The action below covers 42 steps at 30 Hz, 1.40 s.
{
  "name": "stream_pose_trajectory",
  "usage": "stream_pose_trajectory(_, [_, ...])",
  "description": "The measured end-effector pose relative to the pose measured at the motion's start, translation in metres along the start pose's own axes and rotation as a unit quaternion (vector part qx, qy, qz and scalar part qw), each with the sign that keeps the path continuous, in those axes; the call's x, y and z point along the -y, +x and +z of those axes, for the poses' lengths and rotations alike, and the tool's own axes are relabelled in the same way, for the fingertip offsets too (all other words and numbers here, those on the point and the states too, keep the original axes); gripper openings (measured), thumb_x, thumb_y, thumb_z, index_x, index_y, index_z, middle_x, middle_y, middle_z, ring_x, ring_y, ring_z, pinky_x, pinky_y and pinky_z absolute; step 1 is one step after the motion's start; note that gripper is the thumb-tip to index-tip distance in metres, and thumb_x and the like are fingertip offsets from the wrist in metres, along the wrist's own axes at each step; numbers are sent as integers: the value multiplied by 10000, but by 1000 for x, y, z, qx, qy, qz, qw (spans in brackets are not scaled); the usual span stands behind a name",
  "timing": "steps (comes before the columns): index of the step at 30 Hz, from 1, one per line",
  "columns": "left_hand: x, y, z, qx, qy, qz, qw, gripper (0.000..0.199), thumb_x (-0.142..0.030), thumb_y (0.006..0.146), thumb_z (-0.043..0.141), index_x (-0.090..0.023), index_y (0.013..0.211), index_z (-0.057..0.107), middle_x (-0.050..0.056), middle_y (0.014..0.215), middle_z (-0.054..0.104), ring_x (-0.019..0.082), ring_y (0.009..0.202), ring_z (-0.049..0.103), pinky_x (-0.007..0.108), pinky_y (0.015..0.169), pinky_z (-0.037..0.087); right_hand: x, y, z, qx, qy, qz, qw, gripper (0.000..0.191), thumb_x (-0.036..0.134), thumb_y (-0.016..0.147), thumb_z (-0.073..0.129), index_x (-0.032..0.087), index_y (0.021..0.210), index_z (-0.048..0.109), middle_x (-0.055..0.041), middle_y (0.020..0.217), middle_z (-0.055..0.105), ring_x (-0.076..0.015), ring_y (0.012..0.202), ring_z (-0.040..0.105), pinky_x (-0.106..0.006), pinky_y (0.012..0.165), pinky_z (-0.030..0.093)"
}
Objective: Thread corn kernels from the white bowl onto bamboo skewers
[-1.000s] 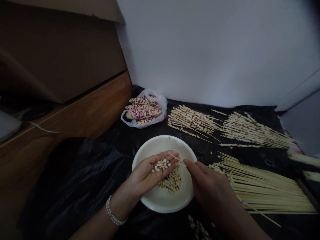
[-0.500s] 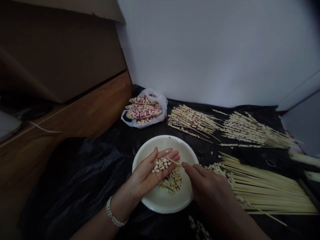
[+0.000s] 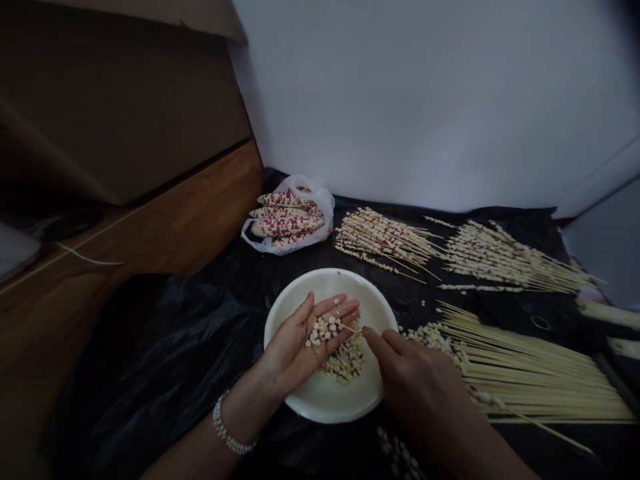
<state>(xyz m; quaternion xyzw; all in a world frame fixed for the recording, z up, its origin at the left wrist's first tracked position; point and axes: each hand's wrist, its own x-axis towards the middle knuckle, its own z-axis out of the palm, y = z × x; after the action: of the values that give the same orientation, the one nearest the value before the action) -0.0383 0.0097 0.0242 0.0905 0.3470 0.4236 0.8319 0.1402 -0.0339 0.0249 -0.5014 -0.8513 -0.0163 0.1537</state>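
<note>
My left hand is palm up over the bowl, fingers stretched, with a small heap of loose corn kernels lying in it. Between the thumb and fingers of my right hand is a thin bamboo skewer, its tip at the kernels. A skewer end with kernels threaded on it shows beyond the right hand and appears to be the same stick. Under both hands stands a white bowl with more corn kernels at its bottom.
A plastic bag of speckled corn cobs lies at the back. Two piles of kernel-threaded skewers are to its right. Bare skewers and a kernel cluster lie nearer. Black plastic sheeting covers the surface.
The skewer in my right hand has shifted slightly, its far end now further right. Its tip is still at the kernels, and my left palm stays almost in place.
</note>
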Motion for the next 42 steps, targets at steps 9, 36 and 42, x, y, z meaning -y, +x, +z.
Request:
stream_pose_trajectory(9, [5, -1, 3, -22, 18, 13, 999, 514, -386, 932, 399, -16, 1280, 478, 223, 1301, 549, 297, 1216, 510, 390, 1032, 387, 6, -4, 3, -23, -92, -8, 995, 430, 46, 663, 527, 144, 1077, 597, -4, 663, 593, -114, 488, 522, -274, 450, 250])
stream_pose_trajectory(36, [3, 2, -1, -7, 0, 4, 1000, 511, -364, 926, 417, -1, 1279, 484, 233, 1281, 561, 302, 1237, 489, 401, 1041, 381, 3, -6, 1, -3, -69, -11, 998, 459, 36, 672, 487, 148, 1103, 599, -17, 692, 611, -120, 504, 542, -271, 452, 270])
stream_pose_trajectory(42, [5, 1, 1, -18, -11, 1, 1000, 471, -342, 927, 422, -35, 1275, 502, 205, 1268, 583, 276, 1234, 497, 384, 1047, 375, 3, -6, 0, -20, -69, -14, 997, 410, 46, 676, 505, 141, 1056, 626, -4, 663, 592, -137, 492, 550, -283, 446, 275])
